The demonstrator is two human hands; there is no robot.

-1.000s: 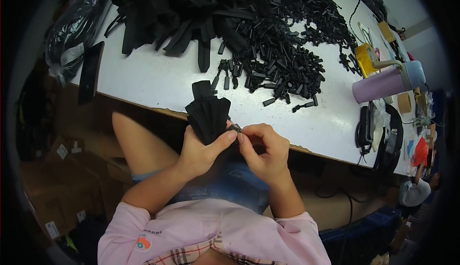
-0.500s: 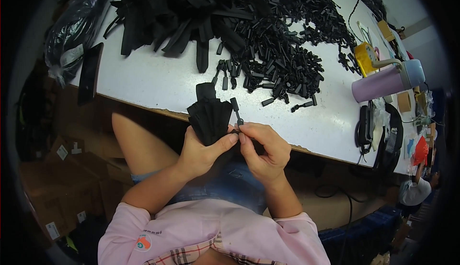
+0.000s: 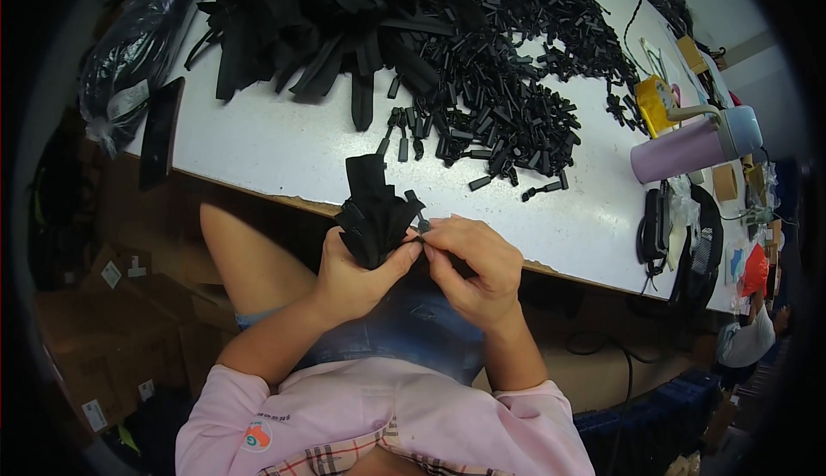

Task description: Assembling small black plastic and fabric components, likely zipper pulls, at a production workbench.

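Note:
My left hand (image 3: pixel 354 280) is closed around a bundle of black zipper strips (image 3: pixel 372 220), which fan upward out of the grip past the table's front edge. Against it, my right hand (image 3: pixel 478 263) pinches a small black zipper slider between thumb and forefinger; its long pull (image 3: pixel 413 202) tilts up to the left. Both thumbs nearly meet at the end of one strip, and the fingers partly cover the slider. Just beyond, on the white table (image 3: pixel 292 149), a large heap of black zipper sliders (image 3: pixel 508 123) lies beside a pile of black zipper strips (image 3: pixel 318 33).
A dark flat phone-like slab (image 3: pixel 162 132) and a clear plastic bag of black material (image 3: pixel 142 37) lie at the left. Rightward are a lilac bottle (image 3: pixel 675 159), a yellow packet (image 3: pixel 656 104) and a black bag (image 3: pixel 699 244). Cardboard boxes (image 3: pixel 103 338) stand on the floor; another person (image 3: pixel 745 338) is far right.
The slider's pull has dipped lower, closer to the strips, as my right fingers shift slightly. The bundle in my left hand has turned a little and its strips are spread differently.

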